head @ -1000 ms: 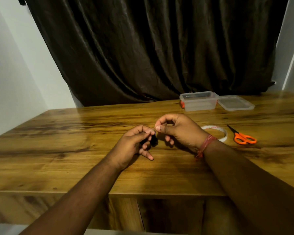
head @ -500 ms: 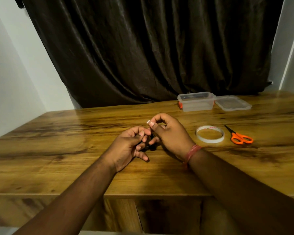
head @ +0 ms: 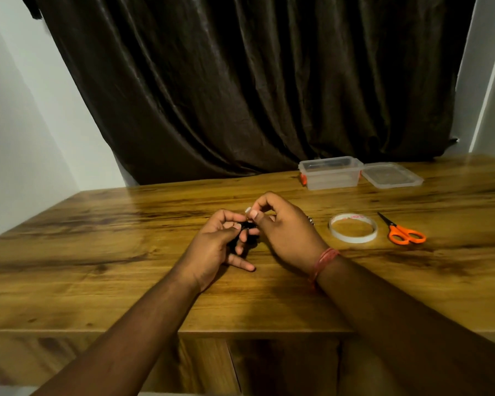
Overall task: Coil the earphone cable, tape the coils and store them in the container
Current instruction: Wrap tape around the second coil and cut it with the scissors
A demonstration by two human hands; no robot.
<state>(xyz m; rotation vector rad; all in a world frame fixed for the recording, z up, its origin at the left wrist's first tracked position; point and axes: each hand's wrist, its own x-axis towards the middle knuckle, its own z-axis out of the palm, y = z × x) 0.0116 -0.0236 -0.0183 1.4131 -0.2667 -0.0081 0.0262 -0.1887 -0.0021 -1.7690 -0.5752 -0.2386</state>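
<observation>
The right hand [head: 286, 227] had closed in on the left hand [head: 215, 247]; both gripped the coiled cable [head: 247, 226], tape roll [head: 353, 231] at three o'clock: taping underway.

Domestic room, probably a home desk corner: a wood-grain surface [head: 103, 252] stands against plain white walls [head: 17, 124], with a heavy dark brown curtain [head: 255, 90] hanging behind it at 12 o'clock. Small household items lie toward 2 o'clock: a clear plastic container [head: 330, 172] beside its lid [head: 392, 175], a roll of tape [head: 353, 227], and orange-handled scissors [head: 403, 233].
</observation>
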